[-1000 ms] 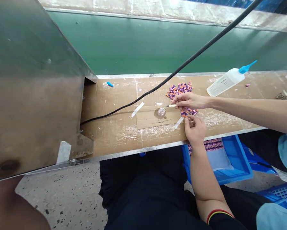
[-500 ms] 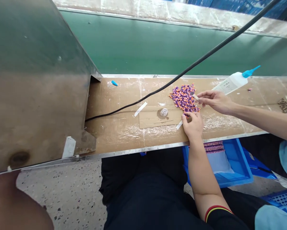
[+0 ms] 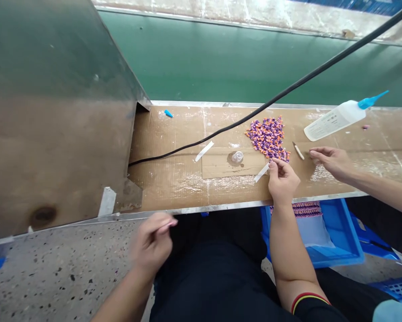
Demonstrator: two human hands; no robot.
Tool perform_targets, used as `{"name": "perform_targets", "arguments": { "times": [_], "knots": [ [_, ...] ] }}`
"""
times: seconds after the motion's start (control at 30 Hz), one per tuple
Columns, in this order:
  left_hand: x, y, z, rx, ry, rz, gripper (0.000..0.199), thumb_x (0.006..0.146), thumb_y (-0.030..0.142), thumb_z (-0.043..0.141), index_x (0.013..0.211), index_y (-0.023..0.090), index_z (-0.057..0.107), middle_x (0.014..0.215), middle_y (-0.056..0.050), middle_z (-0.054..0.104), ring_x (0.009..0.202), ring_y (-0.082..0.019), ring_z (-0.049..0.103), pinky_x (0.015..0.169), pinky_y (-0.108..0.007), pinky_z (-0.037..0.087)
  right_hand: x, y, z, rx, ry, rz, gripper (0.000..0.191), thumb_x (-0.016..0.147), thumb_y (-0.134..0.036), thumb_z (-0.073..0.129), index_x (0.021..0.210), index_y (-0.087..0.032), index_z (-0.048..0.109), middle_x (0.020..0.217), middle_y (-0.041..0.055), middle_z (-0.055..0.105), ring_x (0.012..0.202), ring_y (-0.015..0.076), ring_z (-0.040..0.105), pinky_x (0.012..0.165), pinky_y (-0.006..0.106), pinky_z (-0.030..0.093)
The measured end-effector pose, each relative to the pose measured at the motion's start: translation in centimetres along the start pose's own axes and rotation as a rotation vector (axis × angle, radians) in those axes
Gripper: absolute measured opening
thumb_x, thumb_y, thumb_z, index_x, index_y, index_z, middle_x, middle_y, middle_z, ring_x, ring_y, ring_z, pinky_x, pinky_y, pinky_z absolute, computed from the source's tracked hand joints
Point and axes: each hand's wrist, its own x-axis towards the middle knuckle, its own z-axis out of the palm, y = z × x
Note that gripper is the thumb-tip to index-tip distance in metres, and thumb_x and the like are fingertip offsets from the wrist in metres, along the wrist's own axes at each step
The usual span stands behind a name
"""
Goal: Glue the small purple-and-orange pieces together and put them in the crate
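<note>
My left hand (image 3: 151, 245), partly blurred, is in front of the table's edge at the lower left. Its fingers pinch a small pink-purple piece (image 3: 169, 223). At the front tip of a pile of small purple, orange and pink pieces (image 3: 266, 136), my right hand (image 3: 284, 182) is closed with thumb and forefinger together. A bit of purple shows at those fingertips, so it seems to grip one small piece. Left of that hand lie a white tape strip (image 3: 262, 172) and a small clear cup (image 3: 237, 156) on a cardboard patch (image 3: 217, 170).
A co-worker's hand (image 3: 333, 163) is at the right, beside a short white pointed stick (image 3: 298, 151). Behind it lies a white bottle with blue nozzle (image 3: 335, 120). A black cable (image 3: 254, 114) crosses above the table. Below is a blue bin (image 3: 350, 237); a metal panel (image 3: 70, 112) stands left.
My left hand has come into view with a small piece. My right hand has pinched its fingers together at the pile. The co-worker's hand has let go of the white stick and drawn back right.
</note>
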Motion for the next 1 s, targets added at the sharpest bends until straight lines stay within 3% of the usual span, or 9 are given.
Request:
{"name": "perform_targets", "arguments": {
  "times": [0.07,0.13,0.2,0.27,0.4,0.53,0.77,0.9,1.0],
  "knots": [
    [0.2,-0.9,2.1,-0.005,-0.022,-0.077,0.036,0.095,0.054,0.081,0.082,0.02,0.079,0.074,-0.006,0.076,0.063,-0.016,0.071,0.063,-0.03,0.064,-0.3,-0.7,0.1,0.137,-0.079,0.077,0.031,0.096,-0.057,0.071,0.101,-0.026,0.076,0.087,0.0117,0.08,0.071,0.0253,0.074,0.067,0.042,0.063],
    [1.2,-2.0,4.9,-0.158,-0.091,-0.231,0.044,0.09,0.062,0.083,0.087,0.018,0.082,0.08,-0.01,0.08,0.063,-0.018,0.073,0.058,-0.03,0.064,-0.5,-1.5,0.3,0.214,-0.184,0.13,0.033,0.094,-0.058,0.074,0.099,-0.025,0.076,0.084,0.0097,0.08,0.064,0.0215,0.071,0.061,0.037,0.061],
    [2.7,-2.9,7.1,-0.252,-0.068,-0.265,0.05,0.082,0.067,0.088,0.087,0.018,0.083,0.081,-0.01,0.081,0.062,-0.017,0.072,0.06,-0.03,0.065,-0.5,-2.3,0.6,0.244,-0.281,0.162,0.035,0.091,-0.056,0.077,0.102,-0.022,0.077,0.086,0.009,0.081,0.066,0.02,0.071,0.061,0.035,0.061],
    [3.9,-3.5,8.2,-0.296,-0.035,-0.256,0.052,0.079,0.069,0.09,0.086,0.018,0.083,0.079,-0.01,0.08,0.062,-0.016,0.071,0.062,-0.029,0.065,-0.2,-3.0,1.0,0.237,-0.338,0.15,0.034,0.091,-0.052,0.077,0.104,-0.021,0.078,0.091,0.0089,0.082,0.074,0.0208,0.074,0.068,0.035,0.063],
    [4.5,-3.8,7.8,-0.307,-0.046,-0.238,0.051,0.081,0.067,0.089,0.087,0.017,0.083,0.079,-0.01,0.08,0.063,-0.015,0.07,0.063,-0.027,0.064,1.1,-3.9,1.6,0.083,-0.356,-0.035,0.027,0.098,-0.045,0.066,0.103,-0.023,0.08,0.101,0.0087,0.083,0.09,0.0232,0.078,0.084,0.04,0.064],
    [3.9,-3.5,7.3,-0.277,-0.084,-0.216,0.047,0.085,0.064,0.087,0.089,0.018,0.083,0.082,-0.01,0.081,0.066,-0.017,0.072,0.063,-0.029,0.065,2.6,-4.4,2.1,-0.087,-0.379,-0.19,0.026,0.1,-0.042,0.062,0.1,-0.024,0.08,0.102,0.009,0.083,0.09,0.0246,0.078,0.084,0.041,0.065],
    [4.0,-3.6,7.4,-0.273,-0.096,-0.175,0.044,0.089,0.061,0.084,0.089,0.017,0.084,0.083,-0.011,0.081,0.065,-0.015,0.071,0.064,-0.028,0.064,3.2,-4.4,3.1,-0.071,-0.37,-0.186,0.028,0.1,-0.046,0.063,0.101,-0.023,0.08,0.094,0.0078,0.083,0.079,0.0222,0.076,0.077,0.038,0.065],
    [4.1,-3.9,7.3,-0.32,-0.09,-0.196,0.045,0.087,0.062,0.086,0.088,0.017,0.084,0.082,-0.011,0.081,0.063,-0.015,0.071,0.062,-0.027,0.064,3.0,-4.0,4.1,0.054,-0.386,-0.108,0.028,0.094,-0.049,0.069,0.1,-0.023,0.079,0.095,0.0085,0.082,0.081,0.0234,0.076,0.077,0.039,0.066],
    [4.1,-4.1,7.3,-0.364,-0.083,-0.224,0.045,0.087,0.062,0.087,0.088,0.017,0.084,0.08,-0.011,0.08,0.063,-0.015,0.071,0.062,-0.027,0.064,3.0,-4.0,4.6,0.075,-0.362,-0.136,0.026,0.097,-0.046,0.066,0.101,-0.023,0.078,0.098,0.0085,0.081,0.085,0.0238,0.076,0.081,0.041,0.066]
  ]
}}
